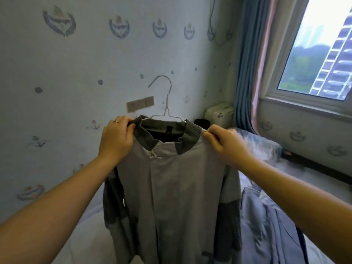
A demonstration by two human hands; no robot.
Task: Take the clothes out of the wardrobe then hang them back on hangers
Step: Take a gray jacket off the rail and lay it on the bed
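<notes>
Above bed — grey jacket held up in air; blue garments heaped on mattress, unhung. My left hand grips collar, right hand pinches shoulder. Wire hanger already inside neck, hook free — return to wardrobe remains, I judge.

The bed below me has a pale sheet, bare on my left side up to the wall. On my right side, pale blue clothes lie directly on it in a loose, rumpled heap that runs out of the bottom edge of the view. A dark strip crosses them near that edge. Beyond the heap, toward the window wall, sits a crumpled blue-white bundle, perhaps a pillow or a bag; it is too blurred to say. The grey jacket I hold up hides the middle of the bed, and I cannot tell whether its hem touches the sheet.
</notes>
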